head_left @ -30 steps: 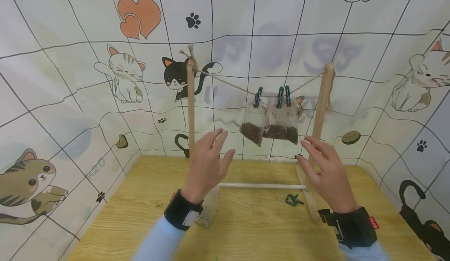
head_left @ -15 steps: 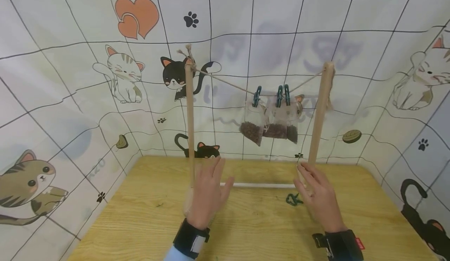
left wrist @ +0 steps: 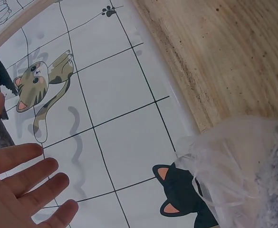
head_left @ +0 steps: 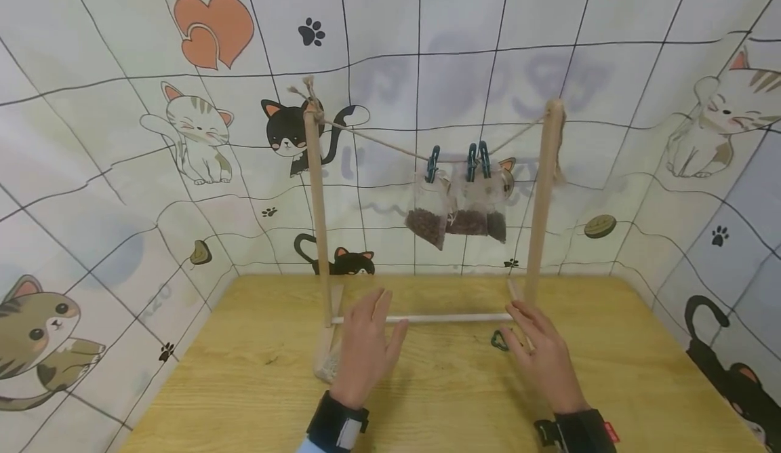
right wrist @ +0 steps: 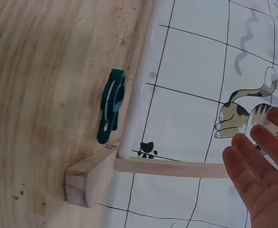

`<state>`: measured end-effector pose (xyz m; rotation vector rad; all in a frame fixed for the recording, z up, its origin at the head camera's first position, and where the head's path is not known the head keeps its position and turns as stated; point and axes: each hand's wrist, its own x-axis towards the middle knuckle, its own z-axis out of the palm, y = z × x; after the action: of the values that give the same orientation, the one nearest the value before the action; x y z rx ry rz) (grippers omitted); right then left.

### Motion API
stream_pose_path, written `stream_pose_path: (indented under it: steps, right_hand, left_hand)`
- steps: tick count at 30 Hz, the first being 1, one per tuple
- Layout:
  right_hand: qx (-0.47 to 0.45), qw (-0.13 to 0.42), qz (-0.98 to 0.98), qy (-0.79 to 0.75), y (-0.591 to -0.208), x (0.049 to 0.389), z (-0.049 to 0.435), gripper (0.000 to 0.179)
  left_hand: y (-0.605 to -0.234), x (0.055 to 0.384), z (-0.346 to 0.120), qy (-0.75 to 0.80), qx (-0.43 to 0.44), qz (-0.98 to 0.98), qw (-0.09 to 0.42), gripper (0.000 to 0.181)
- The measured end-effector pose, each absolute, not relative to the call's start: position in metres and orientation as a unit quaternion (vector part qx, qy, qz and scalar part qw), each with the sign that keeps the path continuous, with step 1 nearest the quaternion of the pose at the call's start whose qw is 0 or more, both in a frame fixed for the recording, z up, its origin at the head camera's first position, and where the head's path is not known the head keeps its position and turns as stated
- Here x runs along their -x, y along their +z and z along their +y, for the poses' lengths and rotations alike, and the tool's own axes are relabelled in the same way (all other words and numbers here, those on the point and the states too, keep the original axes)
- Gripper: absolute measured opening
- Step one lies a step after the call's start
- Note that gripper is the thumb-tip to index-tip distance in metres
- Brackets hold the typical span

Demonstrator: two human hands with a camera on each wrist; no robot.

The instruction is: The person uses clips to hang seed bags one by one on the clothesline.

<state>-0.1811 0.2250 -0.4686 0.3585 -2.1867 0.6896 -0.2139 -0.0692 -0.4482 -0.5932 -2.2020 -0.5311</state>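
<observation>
My left hand (head_left: pixel 366 355), fingers straight, is low over the wooden table near the frame's left foot. Beside it a sheer drawstring pouch (left wrist: pixel 224 168) of pale grey bits lies on the table, partly hidden by the hand in the head view. My right hand (head_left: pixel 543 361) hovers with extended fingers near the right post. A loose green clothespin (right wrist: pixel 112 107) lies on the table close by, partly covered by that hand in the head view. Three pouches hang from a twine line (head_left: pixel 378 142): a left one (head_left: pixel 426 226), a middle one (head_left: pixel 466 221) and a right one (head_left: pixel 497 226). Neither hand holds anything.
A left wooden post (head_left: pixel 318 215) and a right post (head_left: pixel 543 209) carry the twine, with a white rod (head_left: pixel 454 318) between them low down. Green clothespins (head_left: pixel 432 163) grip the hanging pouches. A cat-patterned sheet (head_left: pixel 390 100) stands behind the table (head_left: pixel 244 371).
Both hands have come down from beside the hanging pouches to low over the table, fingers still straight. The hanging pouches stay in place; the view has shifted slightly.
</observation>
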Motion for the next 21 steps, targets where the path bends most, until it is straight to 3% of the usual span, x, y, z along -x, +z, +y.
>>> stream_pose_path:
  steps: [12,21]
  right_hand:
    - [-0.112,0.358,-0.881,0.288,-0.485,0.186,0.234,0.039]
    - [-0.087,0.286,-0.914,0.273,-0.493,0.189,0.243,0.022]
  left_hand:
    - [-0.458,0.207,-0.053,-0.219,0.250,-0.882,0.335,0.052]
    - [-0.467,0.189,-0.025,-0.163,0.320,-0.884,0.299,0.054]
